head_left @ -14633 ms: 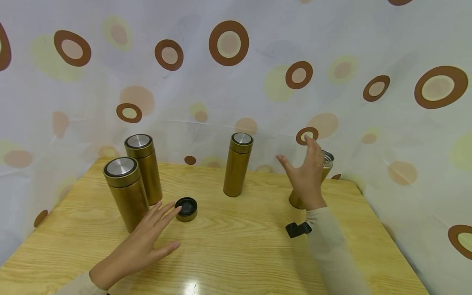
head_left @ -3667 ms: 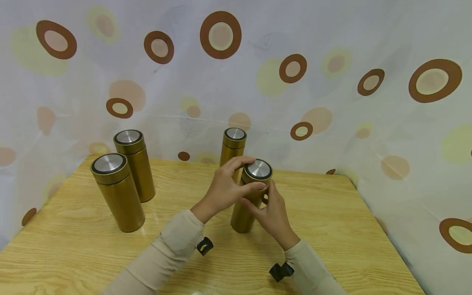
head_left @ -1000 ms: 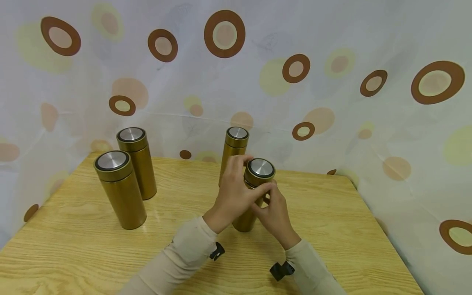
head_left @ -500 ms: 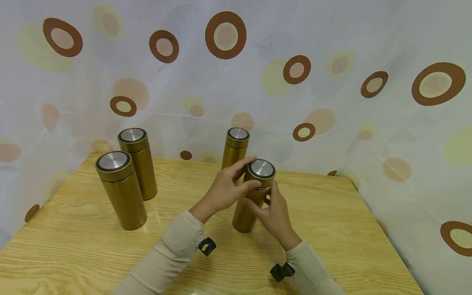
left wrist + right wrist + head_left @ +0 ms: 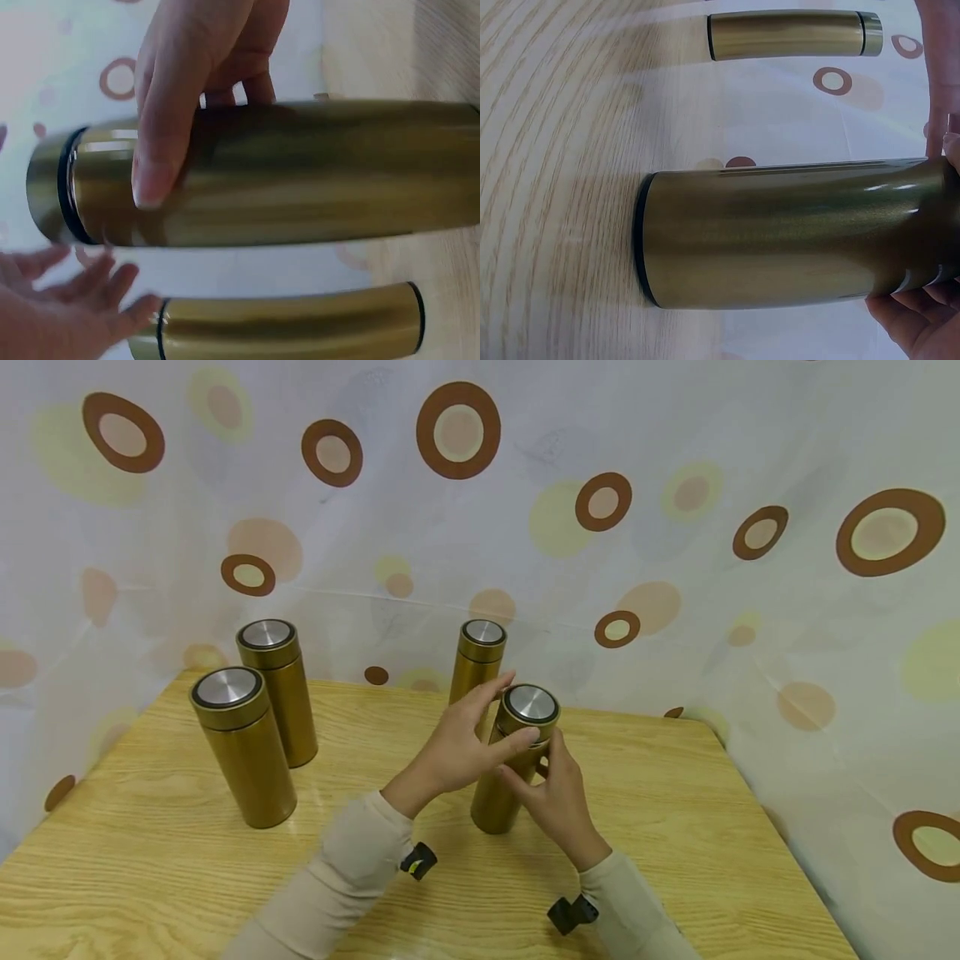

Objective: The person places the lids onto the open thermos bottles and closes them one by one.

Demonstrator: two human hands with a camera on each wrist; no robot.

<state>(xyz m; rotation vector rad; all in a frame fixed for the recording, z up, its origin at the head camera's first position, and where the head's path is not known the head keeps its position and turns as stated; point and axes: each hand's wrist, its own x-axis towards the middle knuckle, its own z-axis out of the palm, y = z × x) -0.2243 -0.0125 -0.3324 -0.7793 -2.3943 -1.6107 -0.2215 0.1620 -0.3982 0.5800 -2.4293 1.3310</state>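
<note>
A gold thermos flask [image 5: 491, 806] stands upright on the table right of centre, its lid [image 5: 531, 703] with a silver disc on top. My right hand [image 5: 557, 797] grips the flask's body below the lid; in the left wrist view that hand's thumb [image 5: 159, 161] presses along the side. My left hand [image 5: 457, 750] is beside the lid, thumb stretched across the front and fingers behind. In the left wrist view the left hand [image 5: 52, 322] is blurred, its fingers spread loosely and not curled round the lid. The right wrist view shows the flask's dark base ring [image 5: 641, 240].
Another gold flask [image 5: 471, 677] stands just behind the hands, partly hidden. Two more lidded flasks, one in front [image 5: 251, 768] and one behind [image 5: 288, 714], stand at the left. A patterned cloth [image 5: 675, 435] hangs behind the wooden table [image 5: 675, 827].
Earlier, the flask stood lidless at the right and its lid lay on the table; now the lid is on it. Over the last second, my left hand turned back from the lid and loosened.
</note>
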